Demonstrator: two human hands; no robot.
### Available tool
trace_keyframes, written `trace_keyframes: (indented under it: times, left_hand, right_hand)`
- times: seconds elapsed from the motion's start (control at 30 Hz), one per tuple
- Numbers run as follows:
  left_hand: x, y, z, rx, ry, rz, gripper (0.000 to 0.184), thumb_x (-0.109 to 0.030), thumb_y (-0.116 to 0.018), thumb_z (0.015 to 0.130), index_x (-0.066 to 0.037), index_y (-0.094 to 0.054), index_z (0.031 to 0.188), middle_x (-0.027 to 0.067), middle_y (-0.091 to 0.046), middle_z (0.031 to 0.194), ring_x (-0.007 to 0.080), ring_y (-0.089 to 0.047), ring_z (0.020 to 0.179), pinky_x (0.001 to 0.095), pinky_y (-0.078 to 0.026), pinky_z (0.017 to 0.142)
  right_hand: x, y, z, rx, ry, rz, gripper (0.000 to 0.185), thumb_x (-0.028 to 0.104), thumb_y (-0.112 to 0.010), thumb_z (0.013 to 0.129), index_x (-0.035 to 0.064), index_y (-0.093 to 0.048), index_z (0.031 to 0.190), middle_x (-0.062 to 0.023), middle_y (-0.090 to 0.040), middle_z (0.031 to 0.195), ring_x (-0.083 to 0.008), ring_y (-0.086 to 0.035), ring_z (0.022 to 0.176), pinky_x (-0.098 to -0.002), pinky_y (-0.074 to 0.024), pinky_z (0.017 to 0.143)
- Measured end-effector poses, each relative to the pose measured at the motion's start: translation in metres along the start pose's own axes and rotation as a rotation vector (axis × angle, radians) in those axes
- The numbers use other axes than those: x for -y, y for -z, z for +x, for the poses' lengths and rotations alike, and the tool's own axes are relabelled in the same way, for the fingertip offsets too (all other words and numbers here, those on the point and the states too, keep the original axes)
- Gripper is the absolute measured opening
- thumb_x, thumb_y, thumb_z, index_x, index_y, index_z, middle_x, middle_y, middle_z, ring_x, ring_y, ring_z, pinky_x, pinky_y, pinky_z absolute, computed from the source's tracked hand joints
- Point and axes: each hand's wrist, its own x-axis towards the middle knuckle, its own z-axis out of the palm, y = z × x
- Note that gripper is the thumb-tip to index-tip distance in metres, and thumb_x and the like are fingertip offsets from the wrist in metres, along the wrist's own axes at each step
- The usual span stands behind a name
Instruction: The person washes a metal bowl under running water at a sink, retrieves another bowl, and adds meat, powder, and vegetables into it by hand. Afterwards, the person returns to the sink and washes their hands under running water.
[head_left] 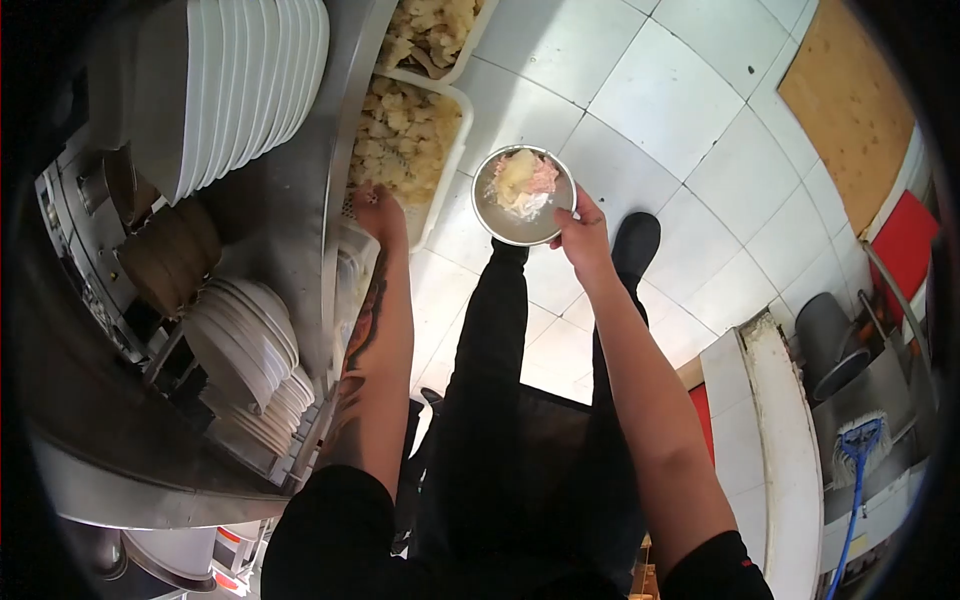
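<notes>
My right hand [583, 233] grips the rim of a round metal bowl [510, 223], thumb over the edge. Inside the bowl lie a pale yellowish lump [517, 176], pink shredded-looking food [543, 178] and some white powder or paste [527, 205]. To the left, my left hand [380, 214] is at the near end of a white plastic bin [452, 150] of pale, chunky food pieces [400, 130]. Its fingers look curled, and their tips are partly hidden under the shelf edge. A perforated surface shows beside them; what they hold, if anything, I cannot make out.
A second bin of food pieces [430, 30] adjoins the first. Stacked white plates [250, 90] and bowls [245, 340] stand on a metal shelf [280, 210] at left. White floor tiles [655, 80] lie below. A blue-handled brush [858, 450] is at right.
</notes>
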Motion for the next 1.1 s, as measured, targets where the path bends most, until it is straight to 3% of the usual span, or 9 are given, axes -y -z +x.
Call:
trace_keyframes:
  times: [0.1, 0.17, 0.4, 0.5, 0.6, 0.73, 0.8, 1.0, 1.1]
  left_hand:
    - [-0.018, 0.013, -0.018, 0.362, -0.175, 0.131, 0.035, -0.017, -0.063, 0.084, -0.005, -0.061, 0.117, 0.0163, -0.063, 0.114, 0.0357, -0.062, 0.099, 0.0408, -0.049, 0.082]
    - [-0.019, 0.009, -0.019, 0.468, -0.582, 0.524, 0.040, -0.014, -0.064, 0.083, -0.008, -0.058, 0.122, 0.0142, -0.058, 0.122, 0.0342, -0.062, 0.099, 0.0413, -0.051, 0.081]
    - [-0.035, 0.009, -0.002, 0.434, -0.298, 0.946, 0.038, -0.021, -0.068, 0.084, -0.006, -0.058, 0.118, 0.0142, -0.060, 0.120, 0.0352, -0.063, 0.096, 0.0423, -0.051, 0.082]
    - [0.018, 0.010, 0.021, 0.345, -0.219, 0.373, 0.031, -0.028, -0.070, 0.085, -0.004, -0.063, 0.103, 0.0144, -0.068, 0.091, 0.0305, -0.066, 0.087, 0.0410, -0.051, 0.080]
    - [0.002, 0.023, 0.009, 0.332, 0.027, 0.382, 0.024, -0.023, -0.066, 0.087, -0.007, -0.064, 0.104, 0.0145, -0.066, 0.103, 0.0286, -0.065, 0.092, 0.0402, -0.051, 0.080]
    - [-0.045, 0.034, -0.028, 0.155, -0.196, 0.673, 0.026, -0.015, -0.066, 0.083, -0.008, -0.063, 0.108, 0.0109, -0.063, 0.115, 0.0327, -0.061, 0.098, 0.0439, -0.048, 0.084]
    - [-0.039, 0.025, -0.025, 0.406, -0.527, 0.648, 0.026, -0.010, -0.063, 0.082, -0.013, -0.063, 0.108, 0.0100, -0.058, 0.122, 0.0334, -0.059, 0.104, 0.0446, -0.048, 0.085]
    - [-0.040, 0.002, -0.011, 0.643, -0.397, 0.949, 0.026, -0.015, -0.065, 0.080, -0.014, -0.063, 0.106, 0.0118, -0.063, 0.105, 0.0315, -0.062, 0.093, 0.0429, -0.050, 0.078]
    - [-0.028, 0.017, -0.017, 0.475, -0.372, 0.736, 0.022, -0.019, -0.065, 0.083, -0.010, -0.063, 0.102, 0.0108, -0.064, 0.097, 0.0296, -0.064, 0.085, 0.0393, -0.051, 0.071]
  right_hand:
    - [0.002, 0.001, -0.001, 0.005, 0.011, 0.002, 0.051, 0.000, -0.049, 0.086, 0.0072, -0.048, 0.137, -0.0053, -0.065, 0.085, -0.0088, -0.056, 0.055, -0.0235, -0.0458, 0.046]
    - [0.002, 0.003, -0.003, 0.016, -0.002, -0.018, 0.050, 0.002, -0.051, 0.087, 0.0086, -0.049, 0.137, -0.0038, -0.065, 0.089, -0.0084, -0.056, 0.058, -0.0231, -0.0460, 0.047]
    - [-0.005, 0.014, -0.012, 0.024, -0.006, -0.079, 0.050, 0.003, -0.051, 0.087, 0.0085, -0.049, 0.137, -0.0037, -0.064, 0.088, -0.0082, -0.056, 0.057, -0.0232, -0.0466, 0.048]
    - [-0.009, 0.013, -0.014, 0.020, -0.016, -0.085, 0.050, 0.002, -0.051, 0.088, 0.0088, -0.049, 0.137, -0.0037, -0.064, 0.089, -0.0083, -0.056, 0.057, -0.0229, -0.0465, 0.047]
    - [-0.017, 0.006, -0.011, 0.031, -0.006, -0.048, 0.051, 0.001, -0.051, 0.087, 0.0090, -0.049, 0.138, -0.0039, -0.065, 0.089, -0.0084, -0.056, 0.056, -0.0229, -0.0462, 0.047]
    - [-0.017, -0.007, -0.014, 0.031, -0.011, -0.028, 0.051, 0.000, -0.051, 0.087, 0.0088, -0.049, 0.138, -0.0050, -0.066, 0.089, -0.0086, -0.055, 0.053, -0.0229, -0.0458, 0.046]
    - [-0.014, -0.009, -0.014, 0.045, 0.001, -0.048, 0.051, 0.000, -0.050, 0.087, 0.0086, -0.048, 0.138, -0.0054, -0.065, 0.089, -0.0085, -0.055, 0.053, -0.0229, -0.0458, 0.046]
    - [-0.011, -0.004, -0.021, 0.080, 0.038, -0.058, 0.052, 0.000, -0.050, 0.087, 0.0080, -0.048, 0.138, -0.0057, -0.064, 0.087, -0.0079, -0.054, 0.052, -0.0229, -0.0457, 0.046]
    - [-0.015, -0.005, -0.024, 0.077, 0.035, -0.068, 0.052, 0.001, -0.050, 0.087, 0.0081, -0.048, 0.139, -0.0052, -0.064, 0.084, -0.0080, -0.053, 0.052, -0.0231, -0.0456, 0.046]
